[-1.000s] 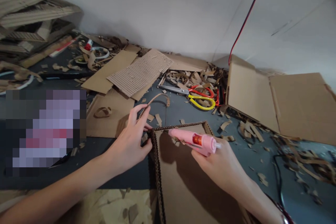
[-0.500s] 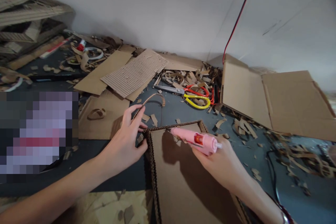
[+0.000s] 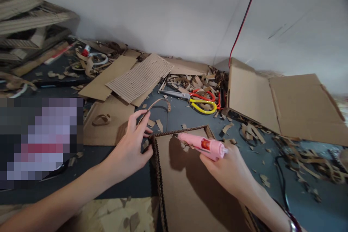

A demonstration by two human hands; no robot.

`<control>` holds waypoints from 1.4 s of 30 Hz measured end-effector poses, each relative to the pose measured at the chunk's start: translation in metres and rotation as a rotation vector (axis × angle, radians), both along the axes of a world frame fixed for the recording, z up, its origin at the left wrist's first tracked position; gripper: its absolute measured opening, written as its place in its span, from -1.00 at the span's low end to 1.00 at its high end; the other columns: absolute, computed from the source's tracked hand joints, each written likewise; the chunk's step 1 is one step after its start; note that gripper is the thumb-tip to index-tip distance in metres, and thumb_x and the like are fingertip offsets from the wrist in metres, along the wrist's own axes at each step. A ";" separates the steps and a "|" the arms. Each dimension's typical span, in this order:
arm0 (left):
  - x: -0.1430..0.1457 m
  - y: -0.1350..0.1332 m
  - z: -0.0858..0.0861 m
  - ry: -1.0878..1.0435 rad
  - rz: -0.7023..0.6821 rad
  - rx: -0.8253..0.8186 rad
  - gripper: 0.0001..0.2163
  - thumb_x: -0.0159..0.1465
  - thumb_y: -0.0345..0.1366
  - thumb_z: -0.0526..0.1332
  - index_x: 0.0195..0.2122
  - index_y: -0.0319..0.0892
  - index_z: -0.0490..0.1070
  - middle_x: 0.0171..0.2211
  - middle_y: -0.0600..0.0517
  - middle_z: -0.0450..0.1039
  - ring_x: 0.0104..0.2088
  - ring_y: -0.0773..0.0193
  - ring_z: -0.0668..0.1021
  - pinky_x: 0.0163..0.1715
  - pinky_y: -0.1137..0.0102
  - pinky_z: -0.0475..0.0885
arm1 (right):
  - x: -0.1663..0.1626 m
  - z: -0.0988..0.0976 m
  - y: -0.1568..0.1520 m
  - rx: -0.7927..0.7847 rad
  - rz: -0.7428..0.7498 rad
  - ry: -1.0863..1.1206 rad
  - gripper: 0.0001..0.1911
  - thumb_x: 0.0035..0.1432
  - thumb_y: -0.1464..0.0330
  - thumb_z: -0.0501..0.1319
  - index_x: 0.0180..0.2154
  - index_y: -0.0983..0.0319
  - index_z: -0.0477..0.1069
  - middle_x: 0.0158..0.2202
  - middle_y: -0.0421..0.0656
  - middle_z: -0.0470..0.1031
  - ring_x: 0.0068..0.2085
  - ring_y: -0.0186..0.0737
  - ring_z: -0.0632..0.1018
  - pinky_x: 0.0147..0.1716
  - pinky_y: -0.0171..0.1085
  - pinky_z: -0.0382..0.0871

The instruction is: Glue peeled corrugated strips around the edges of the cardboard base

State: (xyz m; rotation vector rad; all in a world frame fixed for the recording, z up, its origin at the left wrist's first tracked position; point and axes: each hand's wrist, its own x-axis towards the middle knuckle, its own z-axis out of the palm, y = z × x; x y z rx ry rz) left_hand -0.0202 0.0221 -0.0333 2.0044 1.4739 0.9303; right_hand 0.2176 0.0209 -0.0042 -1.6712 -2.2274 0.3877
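A shallow cardboard tray with low corrugated walls lies in front of me. My right hand is wrapped around a pink glue gun. The gun's nozzle points left, close to the tray's far wall near its left corner. At that corner is my left hand, its fingers closed on a thin corrugated cardboard strip. The strip's free end curves up and away to the right. The left thumb is by the outside of the tray's left wall.
Scissors with red and yellow handles lie beyond the tray, beside cardboard scraps. Flat cardboard sheets rest at back left, below a stack of corrugated pieces. A folded cardboard piece stands at right. A black cable runs by my right wrist.
The view has shifted slightly. Both hands, the glue gun and the strip stay in nearly the same places relative to the tray.
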 end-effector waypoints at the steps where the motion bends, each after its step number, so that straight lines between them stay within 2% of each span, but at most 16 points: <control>1: 0.000 0.000 0.000 0.002 -0.001 -0.003 -0.37 0.09 -0.46 0.08 0.19 -0.07 -0.10 0.10 -0.12 -0.10 -0.24 0.29 0.46 -0.21 0.29 0.51 | 0.001 0.000 -0.001 -0.004 -0.008 -0.006 -0.85 -0.12 0.47 0.00 -0.56 0.25 0.32 -0.71 -0.32 0.20 -0.67 -0.42 0.19 -0.64 -0.42 0.09; 16: 0.000 0.002 -0.004 -0.015 0.011 0.031 -0.36 0.08 -0.45 0.08 0.19 -0.05 -0.09 0.09 -0.09 -0.08 -0.25 0.29 0.47 -0.22 0.28 0.51 | 0.008 0.010 -0.001 0.094 -0.076 -0.154 -0.83 -0.09 0.40 -0.02 -0.66 0.22 0.19 -0.77 -0.27 0.21 -0.73 -0.39 0.21 -0.69 -0.39 0.06; 24: 0.001 0.000 -0.002 -0.010 0.023 0.007 -0.38 0.09 -0.46 0.07 0.19 -0.04 -0.09 0.09 -0.09 -0.08 -0.23 0.28 0.46 -0.21 0.28 0.50 | 0.015 0.012 -0.001 0.084 -0.078 -0.154 -0.80 -0.03 0.42 -0.01 -0.61 0.23 0.30 -0.71 -0.22 0.36 -0.71 -0.36 0.32 -0.68 -0.41 0.10; 30: 0.000 -0.002 0.005 -0.014 -0.022 -0.011 -0.40 0.14 -0.40 0.07 0.20 -0.04 -0.13 0.12 -0.10 -0.11 -0.20 0.27 0.45 -0.18 0.28 0.49 | 0.015 0.011 -0.002 0.123 -0.091 -0.161 -0.80 -0.06 0.42 0.01 -0.65 0.23 0.29 -0.75 -0.22 0.33 -0.73 -0.37 0.30 -0.69 -0.41 0.09; 38: -0.001 -0.003 0.007 0.004 -0.033 -0.001 -0.37 0.15 -0.34 0.11 0.21 -0.03 -0.16 0.12 -0.12 -0.11 -0.18 0.23 0.44 -0.17 0.23 0.49 | 0.018 0.008 0.001 0.143 -0.091 -0.308 -0.77 -0.05 0.39 -0.02 -0.60 0.23 0.35 -0.73 -0.19 0.36 -0.71 -0.30 0.37 -0.68 -0.38 0.05; 42: -0.001 -0.002 0.006 -0.002 -0.030 -0.003 -0.36 0.14 -0.36 0.12 0.21 -0.01 -0.16 0.11 -0.11 -0.10 -0.18 0.21 0.44 -0.18 0.23 0.50 | 0.022 0.008 0.000 0.191 -0.076 -0.375 -0.76 -0.05 0.40 -0.03 -0.60 0.24 0.36 -0.76 -0.21 0.31 -0.73 -0.30 0.34 -0.68 -0.35 0.02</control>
